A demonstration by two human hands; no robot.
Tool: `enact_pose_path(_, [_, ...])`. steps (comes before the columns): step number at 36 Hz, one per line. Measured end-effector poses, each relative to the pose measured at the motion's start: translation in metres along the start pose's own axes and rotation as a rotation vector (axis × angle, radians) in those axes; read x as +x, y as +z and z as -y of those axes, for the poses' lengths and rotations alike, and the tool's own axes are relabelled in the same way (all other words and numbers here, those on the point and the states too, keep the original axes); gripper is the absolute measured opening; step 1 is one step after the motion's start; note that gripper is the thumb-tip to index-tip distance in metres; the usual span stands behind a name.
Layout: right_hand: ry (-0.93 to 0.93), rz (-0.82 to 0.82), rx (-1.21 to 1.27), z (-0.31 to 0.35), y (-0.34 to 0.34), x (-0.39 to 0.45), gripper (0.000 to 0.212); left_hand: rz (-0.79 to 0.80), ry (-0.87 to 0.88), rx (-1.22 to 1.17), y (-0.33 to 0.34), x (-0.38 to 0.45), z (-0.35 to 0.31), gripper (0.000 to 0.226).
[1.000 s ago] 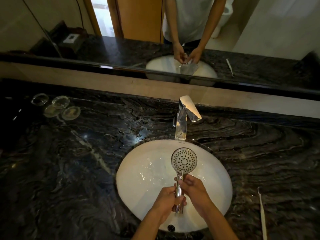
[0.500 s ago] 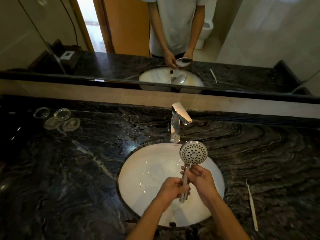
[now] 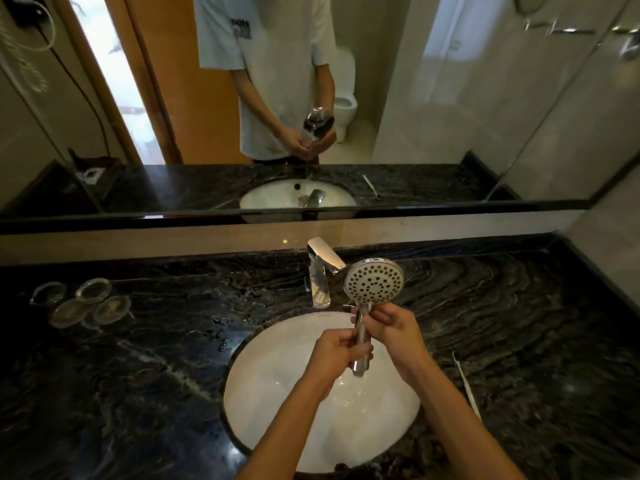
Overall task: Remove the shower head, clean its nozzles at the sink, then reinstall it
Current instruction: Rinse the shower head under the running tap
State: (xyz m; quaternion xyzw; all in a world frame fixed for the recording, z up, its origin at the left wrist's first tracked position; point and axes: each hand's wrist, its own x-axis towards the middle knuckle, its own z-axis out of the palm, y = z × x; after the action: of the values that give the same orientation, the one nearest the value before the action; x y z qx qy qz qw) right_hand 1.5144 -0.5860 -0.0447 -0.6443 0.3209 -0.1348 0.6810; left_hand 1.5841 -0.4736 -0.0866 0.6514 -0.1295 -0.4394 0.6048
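Observation:
A chrome shower head (image 3: 374,281) with a round nozzle face full of dark holes is held upright above the white oval sink (image 3: 273,386), its face turned toward me. My left hand (image 3: 337,355) grips the lower part of its chrome handle. Higher up, just under the head, my right hand (image 3: 393,323) closes around the handle. The head sits right of the chrome faucet (image 3: 320,271), close to its spout. No hose is attached at the handle's lower end.
A white toothbrush (image 3: 465,386) lies on the dark marble counter (image 3: 138,358) to the right of the sink. Several clear glass coasters (image 3: 93,299) sit at the far left. A wide mirror (image 3: 450,116) backs the counter and reflects a person, a door and a toilet.
Both hands have lifted the shower head up and to the right, from over the basin to beside the faucet spout. The camera has tilted up, showing more mirror.

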Motion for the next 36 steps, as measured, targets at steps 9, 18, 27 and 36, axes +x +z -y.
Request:
enact_pose_path(9, [-0.101, -0.032, 0.04, 0.046, -0.008, -0.016, 0.026, 0.087, 0.111, 0.083, 0.003, -0.011, -0.05, 0.019])
enact_pose_path(18, [-0.184, -0.079, 0.037, 0.082, -0.012, -0.026, 0.025, 0.082, 0.147, 0.193, 0.013, -0.014, -0.085, 0.015])
enact_pose_path(27, [-0.22, -0.069, -0.018, 0.105, -0.027, -0.03, 0.023, 0.052, 0.187, 0.199, 0.026, -0.028, -0.109, 0.01])
enact_pose_path(36, [-0.244, -0.075, -0.018, 0.108, -0.055, -0.051, 0.02, 0.042, 0.21, 0.227, 0.058, -0.045, -0.114, 0.013])
